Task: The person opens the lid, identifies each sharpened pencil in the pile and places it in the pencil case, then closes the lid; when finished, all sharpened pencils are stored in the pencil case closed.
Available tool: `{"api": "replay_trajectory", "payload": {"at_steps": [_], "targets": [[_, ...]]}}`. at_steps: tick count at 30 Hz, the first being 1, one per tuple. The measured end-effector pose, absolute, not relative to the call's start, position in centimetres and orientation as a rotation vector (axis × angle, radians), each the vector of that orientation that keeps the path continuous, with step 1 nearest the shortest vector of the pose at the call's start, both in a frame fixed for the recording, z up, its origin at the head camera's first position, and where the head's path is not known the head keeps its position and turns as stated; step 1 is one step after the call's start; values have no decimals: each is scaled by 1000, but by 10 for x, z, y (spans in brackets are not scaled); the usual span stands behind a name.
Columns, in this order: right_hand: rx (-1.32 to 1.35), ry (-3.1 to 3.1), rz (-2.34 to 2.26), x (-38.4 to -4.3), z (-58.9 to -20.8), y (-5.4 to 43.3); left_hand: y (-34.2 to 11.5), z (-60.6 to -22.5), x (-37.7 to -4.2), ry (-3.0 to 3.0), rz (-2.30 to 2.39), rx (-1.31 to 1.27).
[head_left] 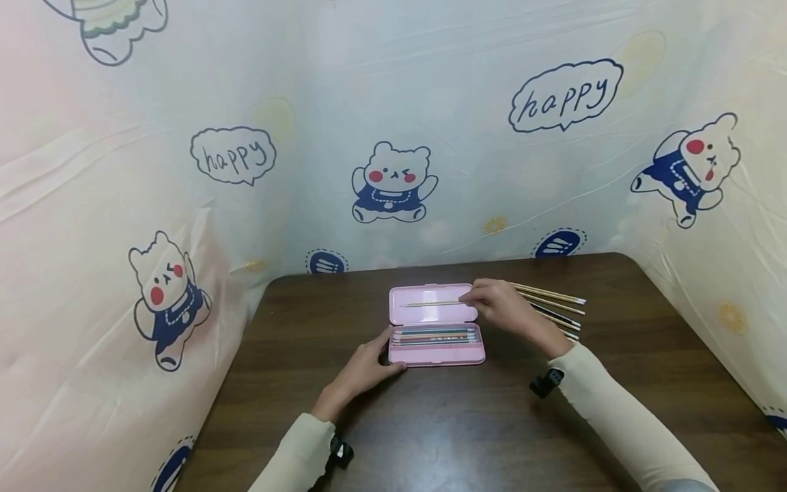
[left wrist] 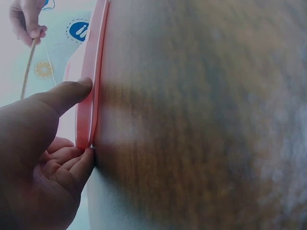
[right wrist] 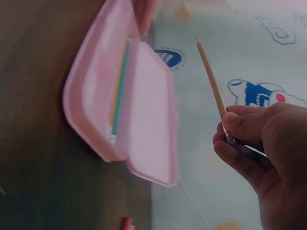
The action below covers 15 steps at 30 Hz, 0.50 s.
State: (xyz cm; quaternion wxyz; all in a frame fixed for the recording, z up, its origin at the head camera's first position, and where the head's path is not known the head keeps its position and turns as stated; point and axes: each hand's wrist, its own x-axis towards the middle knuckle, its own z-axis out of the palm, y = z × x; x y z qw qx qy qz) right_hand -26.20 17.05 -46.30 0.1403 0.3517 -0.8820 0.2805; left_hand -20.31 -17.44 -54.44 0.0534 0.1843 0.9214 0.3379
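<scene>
A pink pencil case lies with its lid folded back on the table, and several pencils lie lengthwise in its tray. My left hand grips the case's near left corner. In the left wrist view its thumb presses the front wall while the other fingers bend round the corner. My right hand pinches a wood-coloured pencil near its blunt end between thumb and fingers. Its sharpened tip points left, and the pencil is held above the case, overlapping the lid in the head view.
Several more pencils lie fanned out on the brown table, right of the case and partly behind my right hand. A printed cloth with cartoon bears hangs behind the table and along its sides.
</scene>
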Motion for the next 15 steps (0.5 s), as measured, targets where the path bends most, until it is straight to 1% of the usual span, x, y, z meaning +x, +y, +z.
{"api": "replay_trajectory", "payload": {"at_steps": [6,15], "targets": [[1047,-2572,800,-265,-483,166,-175,-545,-203,2799,1027,546],[975,-2730,811,-272,-510,160,-175,-547,-204,2802,1026,542]]}}
